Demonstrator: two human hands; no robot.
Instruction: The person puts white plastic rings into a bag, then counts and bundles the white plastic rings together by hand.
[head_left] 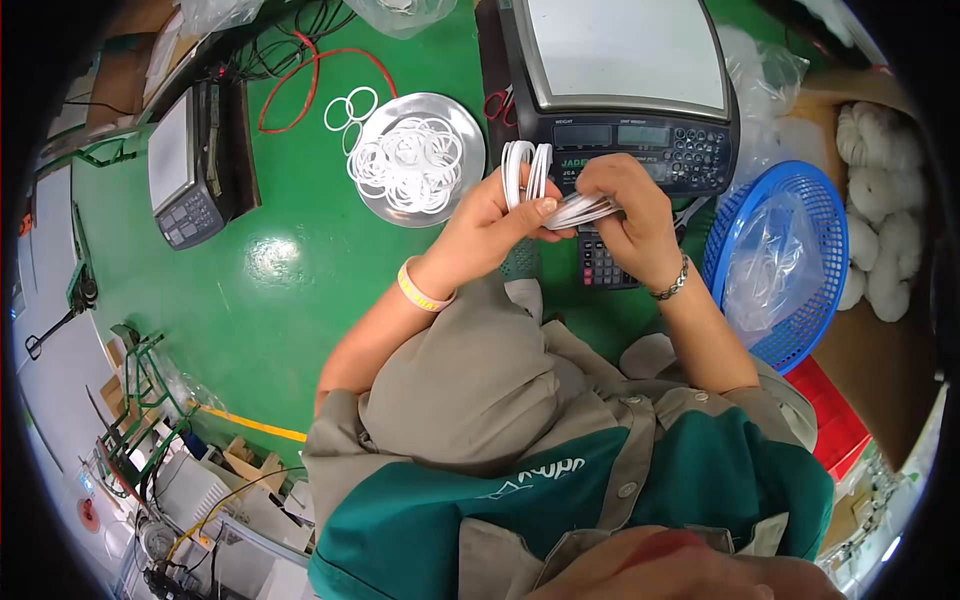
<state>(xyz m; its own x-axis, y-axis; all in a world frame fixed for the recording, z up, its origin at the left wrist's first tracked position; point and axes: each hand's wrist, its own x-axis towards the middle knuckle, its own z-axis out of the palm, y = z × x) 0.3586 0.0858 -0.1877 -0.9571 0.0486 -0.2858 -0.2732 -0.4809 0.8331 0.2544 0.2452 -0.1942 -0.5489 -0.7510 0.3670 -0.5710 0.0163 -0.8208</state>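
White ring bunches: thin white rings (527, 172) held in both hands, upper centre of frame; two bunches stand upright at the left, a flatter, fanned bunch (583, 211) lies at the right.
Left hand: left hand (492, 222) curled around the upright bunches, thumb along their lower part, reaching toward the fanned bunch; grip closed in on the rings.
Right hand: right hand (635, 215) bent over the fanned bunch, fingers drawn in, thumb beneath; has hold of its right end.
Wrists: printed yellow-and-white wristband (424, 286) on the left, dark braided bracelet (674, 280) on the right.
Just below hands: dark calculator (605, 262), partly hidden by the right hand.
Behind hands: counting scale (625, 55), top centre; pale platform, keypad at right of its front panel; display digits too small to read.
Left of hands: round metal tray (471, 150) with a heap of loose white rings (408, 160); a few stray rings (350, 108) at its upper left edge.
Between tray and scale: red-handled scissors (497, 104).
Right of hands: blue plastic basket (820, 300) holding a clear plastic bag (772, 262).
Right edge: cardboard box (870, 372) with white bundles (882, 195); red container (832, 418) below the basket.
Upper left: second scale (188, 205); red cable (318, 52) looped on the green surface (290, 330).
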